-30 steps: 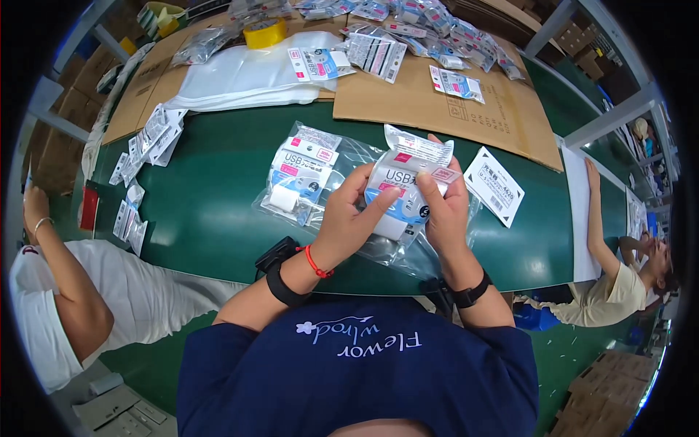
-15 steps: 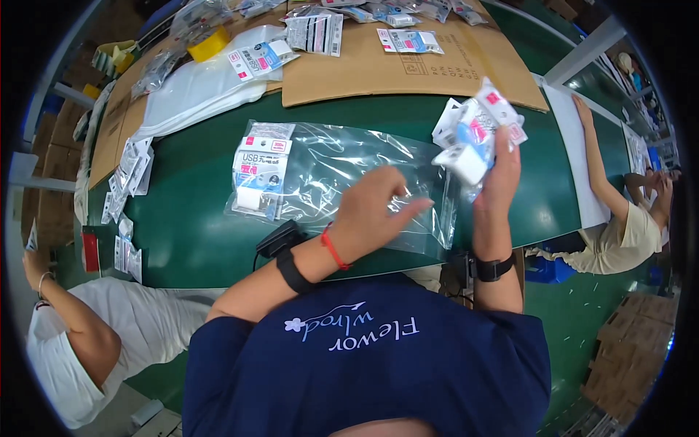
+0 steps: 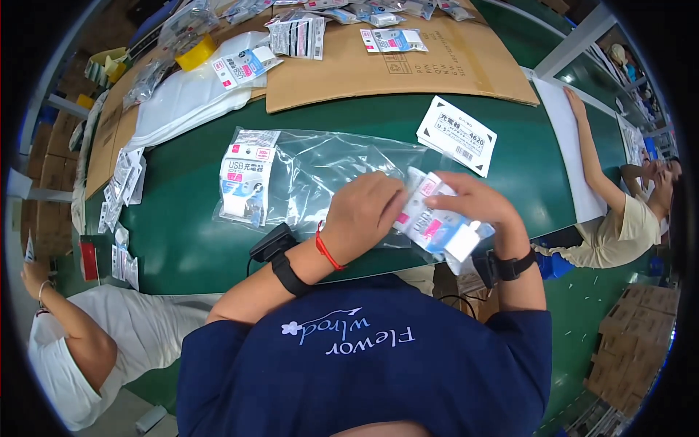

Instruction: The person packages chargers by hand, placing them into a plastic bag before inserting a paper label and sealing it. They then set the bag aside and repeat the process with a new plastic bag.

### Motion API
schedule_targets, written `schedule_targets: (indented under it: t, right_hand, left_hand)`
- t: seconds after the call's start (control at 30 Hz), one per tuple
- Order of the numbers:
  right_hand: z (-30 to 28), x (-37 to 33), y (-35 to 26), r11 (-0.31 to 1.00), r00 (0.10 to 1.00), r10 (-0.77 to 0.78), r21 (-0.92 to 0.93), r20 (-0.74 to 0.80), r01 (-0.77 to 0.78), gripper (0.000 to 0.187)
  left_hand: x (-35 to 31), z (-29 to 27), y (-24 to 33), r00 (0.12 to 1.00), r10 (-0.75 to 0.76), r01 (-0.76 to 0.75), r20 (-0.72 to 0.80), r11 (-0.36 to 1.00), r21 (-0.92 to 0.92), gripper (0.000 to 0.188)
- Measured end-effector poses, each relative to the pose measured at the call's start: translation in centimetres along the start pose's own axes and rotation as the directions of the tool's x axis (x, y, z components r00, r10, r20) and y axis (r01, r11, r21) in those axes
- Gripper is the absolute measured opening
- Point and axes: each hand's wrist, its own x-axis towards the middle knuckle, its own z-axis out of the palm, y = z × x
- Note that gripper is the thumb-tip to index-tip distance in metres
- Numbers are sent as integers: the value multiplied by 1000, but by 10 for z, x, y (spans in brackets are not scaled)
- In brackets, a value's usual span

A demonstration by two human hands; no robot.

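A large clear plastic bag (image 3: 306, 156) lies flat on the green table, with one packaged white USB charger (image 3: 246, 178) inside its left end. My right hand (image 3: 477, 200) grips several charger packets (image 3: 437, 227) with white and blue cards, fingers over the top one, tilted above the bag's right end. My left hand (image 3: 364, 211), red string on its wrist, lies over the bag with curled fingers against the packets' upper left edge; what its fingertips pinch is hidden. Just beyond my right hand lies a small stack of white printed cards (image 3: 457, 136).
Flattened cardboard (image 3: 408, 80) spans the far side, bearing more charger packets (image 3: 298, 35), clear bags (image 3: 189, 102) and a yellow tape roll (image 3: 195, 52). Other packets (image 3: 125, 182) hang along the left edge. One person (image 3: 76, 339) sits at left, another (image 3: 608, 233) at right.
My right hand has brought the packets down and toward me, over the bag's right end, uncovering the white cards. My left hand's fingers have closed in beside the packets.
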Motion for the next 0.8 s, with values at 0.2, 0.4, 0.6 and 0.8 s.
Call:
schedule_targets:
  t: [0.2,0.4,0.6,0.8]
  right_hand:
    - [21,42,-16,970,981,-112,-199,156,143,31]
    - [71,89,-44,914,988,32,395,151,-90,29]
    - [130,134,-59,802,989,-89,580,-118,142,33]
    - [152,154,-58,523,952,40,818,-303,238,37]
  left_hand:
    - [-1,-8,9,987,158,-157,-3,983,90,11]
    - [-10,-11,25,971,238,-240,36,969,58,20]
    - [-18,-4,36,923,384,-383,8,919,92,23]
    - [-19,-19,31,910,409,-413,64,909,54,23]
